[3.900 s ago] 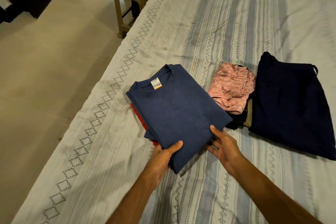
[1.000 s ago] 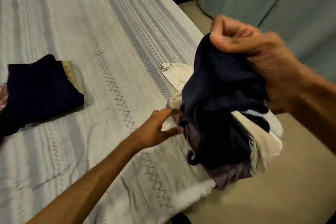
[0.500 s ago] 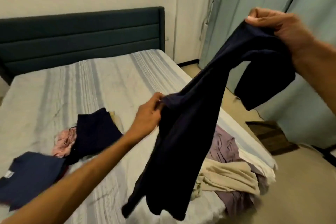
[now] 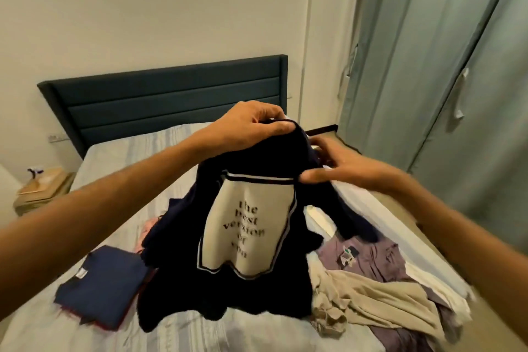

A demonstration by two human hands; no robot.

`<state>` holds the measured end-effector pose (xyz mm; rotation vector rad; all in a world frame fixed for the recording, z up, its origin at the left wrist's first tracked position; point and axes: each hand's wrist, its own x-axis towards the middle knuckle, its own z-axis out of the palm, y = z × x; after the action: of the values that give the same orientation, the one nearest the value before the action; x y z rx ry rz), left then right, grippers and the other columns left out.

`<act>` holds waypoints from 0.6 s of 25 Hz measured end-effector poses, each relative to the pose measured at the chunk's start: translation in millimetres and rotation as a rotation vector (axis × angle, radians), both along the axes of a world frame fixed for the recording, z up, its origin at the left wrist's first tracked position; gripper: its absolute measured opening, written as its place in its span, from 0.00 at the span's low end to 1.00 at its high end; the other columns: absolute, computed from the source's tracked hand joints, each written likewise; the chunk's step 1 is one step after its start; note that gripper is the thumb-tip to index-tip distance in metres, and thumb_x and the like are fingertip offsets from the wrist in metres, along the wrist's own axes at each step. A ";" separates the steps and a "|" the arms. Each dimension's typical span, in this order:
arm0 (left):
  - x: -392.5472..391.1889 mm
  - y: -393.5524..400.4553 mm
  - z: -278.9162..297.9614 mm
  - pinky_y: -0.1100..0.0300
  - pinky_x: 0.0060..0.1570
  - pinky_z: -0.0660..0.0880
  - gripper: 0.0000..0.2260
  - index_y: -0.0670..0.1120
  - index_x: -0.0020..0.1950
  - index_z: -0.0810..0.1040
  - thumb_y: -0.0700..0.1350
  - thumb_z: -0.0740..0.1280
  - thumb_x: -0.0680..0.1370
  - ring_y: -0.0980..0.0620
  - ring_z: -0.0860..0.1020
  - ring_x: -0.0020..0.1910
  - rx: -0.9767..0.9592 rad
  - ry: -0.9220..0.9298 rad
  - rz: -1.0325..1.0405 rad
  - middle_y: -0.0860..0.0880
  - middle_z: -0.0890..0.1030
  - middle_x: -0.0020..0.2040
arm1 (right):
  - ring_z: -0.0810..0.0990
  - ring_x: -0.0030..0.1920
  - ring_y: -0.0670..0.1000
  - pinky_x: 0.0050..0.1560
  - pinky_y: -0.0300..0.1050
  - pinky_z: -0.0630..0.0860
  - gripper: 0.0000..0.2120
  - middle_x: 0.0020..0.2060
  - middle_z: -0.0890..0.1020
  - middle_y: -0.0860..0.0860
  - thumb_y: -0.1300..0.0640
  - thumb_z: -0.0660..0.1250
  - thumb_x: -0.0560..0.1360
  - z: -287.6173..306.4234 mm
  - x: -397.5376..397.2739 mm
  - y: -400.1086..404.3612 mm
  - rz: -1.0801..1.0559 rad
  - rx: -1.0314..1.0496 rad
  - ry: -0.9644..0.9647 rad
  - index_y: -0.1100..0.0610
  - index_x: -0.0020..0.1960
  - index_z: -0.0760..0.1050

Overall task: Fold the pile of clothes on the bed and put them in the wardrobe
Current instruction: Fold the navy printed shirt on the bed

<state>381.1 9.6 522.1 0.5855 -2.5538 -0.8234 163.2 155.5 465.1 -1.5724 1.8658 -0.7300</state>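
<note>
I hold a dark navy shirt with a cream panel of printed words up above the bed. My left hand grips its top edge at the collar. My right hand is at the shirt's right shoulder, thumb on the front and fingers spread behind it. The shirt's hem hangs down onto the bedspread. An unfolded pile of beige, mauve and white clothes lies at the bed's right edge. A folded blue shirt sits on the left over something red. The grey-green wardrobe doors are shut.
A dark upholstered headboard stands against the far wall. A small bedside table with papers is at the far left. A pink garment peeks out behind the held shirt. Bare floor runs between bed and wardrobe.
The shirt has been turned so its printed cream panel faces me. My left hand moved up to the collar, and my right hand came down from high right to the shoulder.
</note>
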 end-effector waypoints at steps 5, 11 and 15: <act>32.6 -6.4 19.4 0.68 0.39 0.79 0.14 0.55 0.53 0.82 0.60 0.78 0.74 0.60 0.84 0.43 -0.115 -0.184 -0.032 0.56 0.85 0.45 | 0.78 0.33 0.37 0.35 0.30 0.70 0.06 0.33 0.79 0.42 0.61 0.68 0.81 -21.3 36.2 -34.0 -0.064 -0.391 0.169 0.51 0.49 0.80; 96.5 -53.0 -20.9 0.56 0.55 0.84 0.16 0.52 0.57 0.85 0.51 0.82 0.72 0.56 0.87 0.49 0.102 -0.613 -0.035 0.54 0.88 0.49 | 0.68 0.28 0.42 0.32 0.38 0.65 0.20 0.25 0.72 0.41 0.63 0.60 0.83 -20.4 19.9 -43.7 -0.184 -0.438 0.154 0.50 0.34 0.72; 127.9 -70.9 -106.4 0.47 0.62 0.80 0.15 0.44 0.64 0.82 0.47 0.76 0.79 0.45 0.84 0.58 0.429 -0.513 -0.142 0.46 0.86 0.57 | 0.66 0.27 0.43 0.30 0.41 0.63 0.18 0.26 0.68 0.42 0.59 0.58 0.82 -19.9 12.7 -45.5 -0.312 -0.379 0.018 0.54 0.32 0.67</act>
<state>509.0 -61.3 415.7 0.8403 -2.9106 -1.4521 175.9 110.0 445.2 -1.5202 2.1028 -1.2740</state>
